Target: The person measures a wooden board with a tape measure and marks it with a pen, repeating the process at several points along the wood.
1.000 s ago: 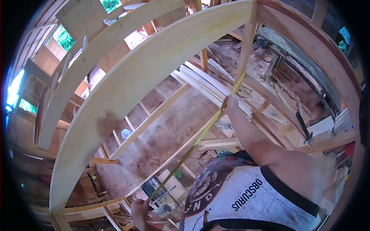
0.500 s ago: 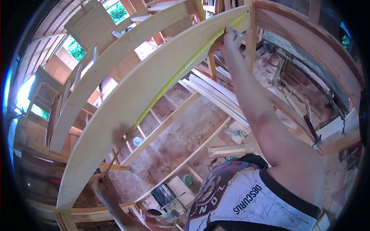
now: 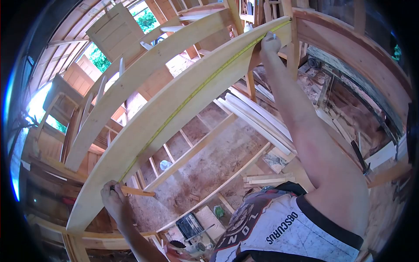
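A yellow tape measure stretches along the face of a long curved board. Near the board's upper right end, my right hand pinches the tape against the wood, its fingers closed. At the lower left, my left hand is closed around the tape's other end, beside the board's lower edge; a small dark part shows between the fingers.
Behind stands a second curved board. White strips lie below on the right, over a dusty floor with wooden framing. A circular saw and a black case are near my torso. A clamp is at the right.
My left hand has risen to the board's lower edge, and the tape now lies straighter against its face. My right hand stays at the upper end. The whole view has shifted slightly.
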### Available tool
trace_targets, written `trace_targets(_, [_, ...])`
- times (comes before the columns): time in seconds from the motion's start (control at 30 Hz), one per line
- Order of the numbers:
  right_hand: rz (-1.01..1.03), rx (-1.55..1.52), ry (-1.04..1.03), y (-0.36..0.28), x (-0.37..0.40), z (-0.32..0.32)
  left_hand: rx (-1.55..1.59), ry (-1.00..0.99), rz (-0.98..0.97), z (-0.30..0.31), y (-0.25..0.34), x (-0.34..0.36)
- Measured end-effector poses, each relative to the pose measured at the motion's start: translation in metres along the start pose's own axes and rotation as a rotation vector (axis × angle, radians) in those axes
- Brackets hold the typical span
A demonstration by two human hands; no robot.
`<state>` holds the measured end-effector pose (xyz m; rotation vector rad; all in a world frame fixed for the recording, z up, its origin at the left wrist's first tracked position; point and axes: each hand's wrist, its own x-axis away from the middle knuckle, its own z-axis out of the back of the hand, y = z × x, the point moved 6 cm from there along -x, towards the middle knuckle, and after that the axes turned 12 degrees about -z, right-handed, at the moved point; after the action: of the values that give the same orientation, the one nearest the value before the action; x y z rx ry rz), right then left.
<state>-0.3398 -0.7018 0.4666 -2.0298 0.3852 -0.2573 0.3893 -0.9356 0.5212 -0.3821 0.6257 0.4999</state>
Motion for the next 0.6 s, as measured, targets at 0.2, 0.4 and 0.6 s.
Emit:
trace_targets(0.2, [0.033, -0.046, -0.539, 0.026, -0.056, -0.008, 0.043, 0.067, 0.026, 0.009, -0.017, -0.010])
trace_targets(0.4, [0.131, 0.595, -0.052, -0.015, -0.029, 0.003, -0.052, 0.120, -0.033, 0.019, -0.014, -0.032])
trace_targets(0.6, [0.030, -0.178, -0.403, 0.051, -0.102, -0.031, -0.240, 0.118, -0.133, 0.013, -0.030, -0.030])
